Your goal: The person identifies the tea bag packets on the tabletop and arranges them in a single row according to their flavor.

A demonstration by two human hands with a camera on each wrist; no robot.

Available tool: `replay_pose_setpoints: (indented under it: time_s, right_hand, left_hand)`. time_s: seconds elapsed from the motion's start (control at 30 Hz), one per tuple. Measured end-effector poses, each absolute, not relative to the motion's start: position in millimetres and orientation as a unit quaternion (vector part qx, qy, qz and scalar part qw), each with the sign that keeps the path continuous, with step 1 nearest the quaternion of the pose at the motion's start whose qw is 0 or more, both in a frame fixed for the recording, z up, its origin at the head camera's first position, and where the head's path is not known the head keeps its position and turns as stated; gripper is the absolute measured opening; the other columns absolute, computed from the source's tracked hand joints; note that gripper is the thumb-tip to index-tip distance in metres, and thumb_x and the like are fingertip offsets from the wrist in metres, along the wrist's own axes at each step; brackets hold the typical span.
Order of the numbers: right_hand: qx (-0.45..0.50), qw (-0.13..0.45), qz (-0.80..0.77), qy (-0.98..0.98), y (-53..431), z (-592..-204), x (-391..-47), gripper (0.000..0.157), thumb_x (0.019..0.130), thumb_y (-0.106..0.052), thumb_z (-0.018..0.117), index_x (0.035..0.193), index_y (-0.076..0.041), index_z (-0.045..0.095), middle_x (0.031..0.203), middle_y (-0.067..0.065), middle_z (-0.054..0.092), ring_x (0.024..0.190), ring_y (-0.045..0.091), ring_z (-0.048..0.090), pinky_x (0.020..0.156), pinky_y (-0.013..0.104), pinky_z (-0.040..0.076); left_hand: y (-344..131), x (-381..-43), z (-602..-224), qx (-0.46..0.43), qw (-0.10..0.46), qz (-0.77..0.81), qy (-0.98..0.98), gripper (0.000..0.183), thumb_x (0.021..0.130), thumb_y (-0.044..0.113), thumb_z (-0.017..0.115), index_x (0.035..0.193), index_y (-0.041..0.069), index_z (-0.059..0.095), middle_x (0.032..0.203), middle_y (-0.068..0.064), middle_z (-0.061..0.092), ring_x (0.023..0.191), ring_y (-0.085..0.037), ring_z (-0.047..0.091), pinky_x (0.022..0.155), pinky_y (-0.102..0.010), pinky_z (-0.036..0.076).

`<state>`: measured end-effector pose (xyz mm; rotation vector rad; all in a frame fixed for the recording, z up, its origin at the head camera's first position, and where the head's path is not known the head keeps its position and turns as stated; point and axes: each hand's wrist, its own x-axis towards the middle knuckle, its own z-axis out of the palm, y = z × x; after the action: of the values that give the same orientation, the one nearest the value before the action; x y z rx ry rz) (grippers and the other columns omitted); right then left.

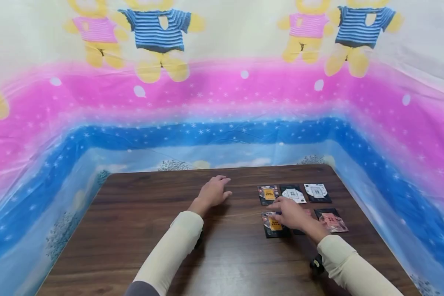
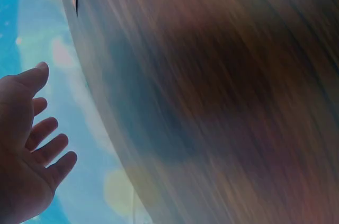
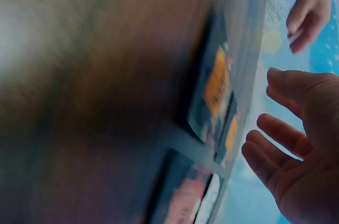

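Several flat black packets lie on the table in two rows of three. The back row has an orange-labelled packet (image 1: 268,195) and two with white printing, a middle packet (image 1: 293,194) and a right packet (image 1: 317,192). In front are another orange-labelled packet (image 1: 275,230), a pink-printed one mostly hidden under my right hand (image 1: 291,213), and a pink packet (image 1: 331,221) at the right. My right hand hovers over the front row, fingers spread and holding nothing in the right wrist view. Left of the packets, my left hand (image 1: 213,191) is over bare wood, its fingers loosely extended and nothing in it.
The dark wooden table (image 1: 140,230) stretches out to the left and front. A cloth curtain (image 1: 214,94) printed with bears and pink and blue bands hangs around its back and sides. Dark wrist devices sit below both sleeves.
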<state>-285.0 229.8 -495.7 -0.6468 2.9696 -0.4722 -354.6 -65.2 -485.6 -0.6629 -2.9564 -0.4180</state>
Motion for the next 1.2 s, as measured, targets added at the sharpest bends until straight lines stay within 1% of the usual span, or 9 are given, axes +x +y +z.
replay_pose_setpoints:
  time_s: [0.13,0.23,0.33,0.43,0.57,0.8,0.93,1.2]
  right_hand:
    - [-0.225,0.042,-0.142,0.963,226,-508,-275,0.03,0.091,-0.021,0.077,0.121,-0.017,0.077,0.12,0.009,0.066,0.104,0.023,0.065,0.089,0.046,0.056]
    - [-0.237,0.035,-0.126,0.963,225,-519,-268,0.028,0.09,-0.019,0.078,0.118,-0.018,0.078,0.114,0.007,0.067,0.101,0.023,0.064,0.089,0.047,0.055]
    - [-0.24,0.017,-0.12,0.963,225,-527,-263,0.026,0.089,-0.016,0.079,0.115,-0.019,0.08,0.111,0.007,0.068,0.101,0.025,0.064,0.091,0.05,0.054]
    - [-0.232,0.009,-0.132,0.964,225,-530,-263,0.027,0.089,-0.016,0.079,0.116,-0.019,0.08,0.113,0.007,0.068,0.103,0.025,0.063,0.094,0.051,0.052]
    - [-0.216,0.02,-0.145,0.965,223,-531,-264,0.029,0.089,-0.016,0.078,0.118,-0.021,0.079,0.117,0.007,0.068,0.107,0.025,0.062,0.098,0.051,0.05]
    - [-0.208,0.036,-0.164,0.964,225,-535,-257,0.029,0.09,-0.017,0.078,0.119,-0.02,0.079,0.116,0.007,0.067,0.107,0.026,0.061,0.099,0.052,0.05]
    - [-0.201,0.042,-0.167,0.964,228,-537,-254,0.029,0.09,-0.016,0.078,0.119,-0.02,0.079,0.117,0.007,0.067,0.109,0.025,0.061,0.1,0.053,0.049]
    - [-0.22,0.01,-0.166,0.961,227,-536,-259,0.027,0.088,-0.014,0.078,0.115,-0.018,0.08,0.114,0.007,0.067,0.105,0.026,0.061,0.095,0.052,0.05]
  left_hand:
    - [-46,-356,-490,-0.234,0.033,-0.145,-0.961,0.053,0.1,0.032,0.066,0.148,0.012,0.055,0.15,-0.013,0.054,0.138,-0.032,0.052,0.111,-0.048,0.047]
    - [-31,-356,-491,-0.242,0.024,-0.143,-0.96,0.052,0.101,0.033,0.065,0.148,0.014,0.055,0.149,-0.011,0.054,0.138,-0.03,0.051,0.11,-0.046,0.048]
    - [-17,-356,-492,-0.249,0.017,-0.142,-0.958,0.05,0.101,0.033,0.063,0.148,0.015,0.055,0.148,-0.01,0.055,0.137,-0.029,0.052,0.11,-0.044,0.048]
    - [-7,-356,-494,-0.253,0.015,-0.143,-0.957,0.049,0.102,0.033,0.063,0.147,0.017,0.056,0.147,-0.008,0.056,0.137,-0.027,0.052,0.11,-0.043,0.048]
    - [3,-358,-499,-0.262,0.008,-0.146,-0.954,0.048,0.102,0.034,0.063,0.146,0.018,0.058,0.146,-0.007,0.057,0.136,-0.026,0.053,0.11,-0.043,0.048]
    - [28,-356,-509,-0.271,-0.008,-0.152,-0.951,0.046,0.1,0.032,0.066,0.144,0.016,0.06,0.143,-0.005,0.059,0.133,-0.024,0.056,0.109,-0.041,0.049]
    - [48,-358,-513,-0.291,-0.009,-0.145,-0.946,0.045,0.101,0.032,0.065,0.143,0.018,0.061,0.144,-0.003,0.059,0.132,-0.022,0.056,0.107,-0.039,0.05]
    - [77,-373,-508,-0.329,-0.005,-0.106,-0.938,0.038,0.102,0.031,0.063,0.139,0.02,0.065,0.142,-0.001,0.062,0.133,-0.019,0.056,0.109,-0.035,0.049]
